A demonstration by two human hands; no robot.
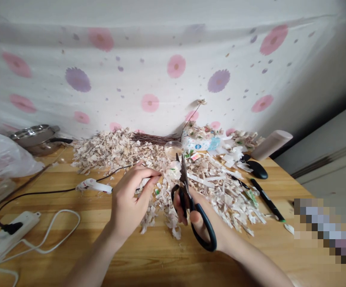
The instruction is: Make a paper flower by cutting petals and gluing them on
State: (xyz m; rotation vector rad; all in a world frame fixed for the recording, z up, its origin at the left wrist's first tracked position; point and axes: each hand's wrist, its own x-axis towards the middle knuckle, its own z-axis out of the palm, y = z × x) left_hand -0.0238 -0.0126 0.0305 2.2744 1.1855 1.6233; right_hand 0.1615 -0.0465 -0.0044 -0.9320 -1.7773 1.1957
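My left hand is closed in a pinch, thumb against forefinger. At its fingertips is a small whitish paper flower with a hint of green in the middle; the exact point of grip is hard to see. My right hand has its thumb and fingers through the black handles of a pair of scissors. The dark blades are slightly parted and point away from me, just right of the flower. Below and around both hands lies a heap of pale paper scraps.
Behind are a small clear dish, brown twigs and a tissue pack. A white glue gun and power strip sit left. A black marker, dark mouse-like object and roll lie right.
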